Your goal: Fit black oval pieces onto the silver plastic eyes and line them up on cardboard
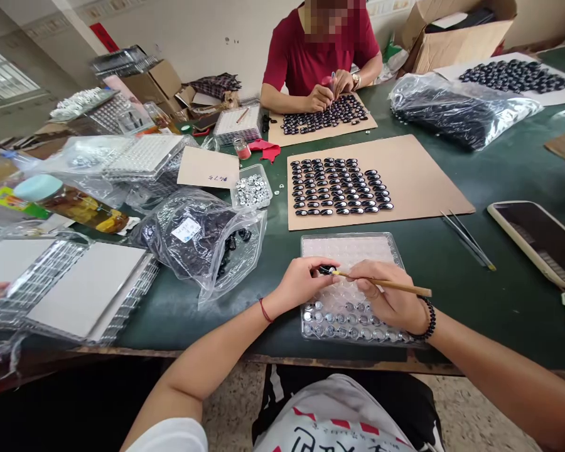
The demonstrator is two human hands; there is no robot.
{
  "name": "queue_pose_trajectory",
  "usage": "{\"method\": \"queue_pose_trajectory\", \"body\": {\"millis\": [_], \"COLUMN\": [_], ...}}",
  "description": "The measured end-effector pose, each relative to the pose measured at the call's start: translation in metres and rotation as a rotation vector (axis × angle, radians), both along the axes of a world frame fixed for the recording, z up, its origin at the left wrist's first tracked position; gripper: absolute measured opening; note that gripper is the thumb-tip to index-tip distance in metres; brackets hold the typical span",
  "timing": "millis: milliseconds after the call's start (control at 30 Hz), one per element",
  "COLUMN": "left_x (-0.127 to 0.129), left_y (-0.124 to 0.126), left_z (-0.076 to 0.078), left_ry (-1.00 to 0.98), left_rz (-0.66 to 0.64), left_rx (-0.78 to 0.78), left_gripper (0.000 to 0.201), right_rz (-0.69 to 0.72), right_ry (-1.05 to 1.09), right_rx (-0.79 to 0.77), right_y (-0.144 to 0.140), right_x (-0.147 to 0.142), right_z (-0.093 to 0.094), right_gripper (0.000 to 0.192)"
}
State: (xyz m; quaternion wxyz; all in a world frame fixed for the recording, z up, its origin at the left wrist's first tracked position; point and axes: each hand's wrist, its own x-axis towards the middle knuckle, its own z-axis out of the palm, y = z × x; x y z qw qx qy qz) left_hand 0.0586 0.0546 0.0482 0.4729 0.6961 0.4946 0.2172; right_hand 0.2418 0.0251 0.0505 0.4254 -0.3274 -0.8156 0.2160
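1. Left of the left hand's grip, a clear plastic bag (pixel 202 242) of dark pieces is seen lying on the green counter (pixel 452 263).
2. A small dark oval piece (pixel 327 270) is pinched in the left hand (pixel 301 285), its grip pressed together on it.
3. A thin wooden stick (pixel 386 284) is pinched in the right hand (pixel 388 298); its tip is touching the piece.
4. Beneath both grips, a clear blister tray (pixel 348 251) is laid.
5. Beyond them, a cardboard sheet (pixel 428 182) with rows of dark pieces is placed.

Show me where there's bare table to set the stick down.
Bare green table lies between the blister tray, tweezers and phone. Left is crowded: plastic bag, stacked trays. The right hand holds the stick.
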Motion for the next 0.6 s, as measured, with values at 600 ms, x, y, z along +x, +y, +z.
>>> {"method": "queue_pose_trajectory", "body": {"millis": [600], "left_x": [0.000], "left_y": [-0.013], "left_z": [0.001], "left_ry": [-0.010], "left_rz": [-0.020], "left_rx": [0.058], "left_gripper": [0.033], "right_rz": [-0.123], "right_ry": [-0.139], "right_rx": [0.077], "right_y": [-0.008], "right_x": [-0.003], "right_z": [-0.004], "right_gripper": [0.014]}}
